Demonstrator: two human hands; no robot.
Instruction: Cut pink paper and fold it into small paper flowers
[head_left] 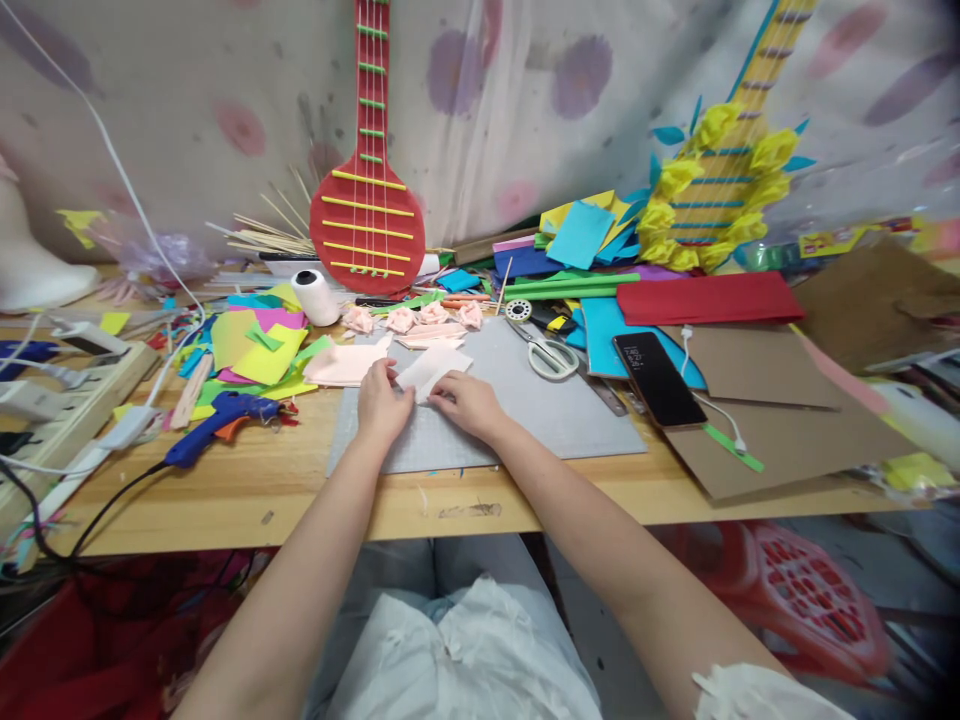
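A small pale piece of paper lies between my hands, over the grey cutting mat. My right hand pinches its lower right edge between thumb and fingers. On the other side, my left hand has its fingers closed at the paper's left corner; the exact grip is partly hidden. Just behind my left hand lies a stack of pale pink paper. Several pink paper flowers sit in a row beyond the mat, with pink strips in front of them. Scissors rest on the mat's right part.
A blue glue gun lies at the left near a power strip. Coloured paper scraps and a thread cone stand behind. A red paper lute leans at the back. A phone lies on cardboard at right.
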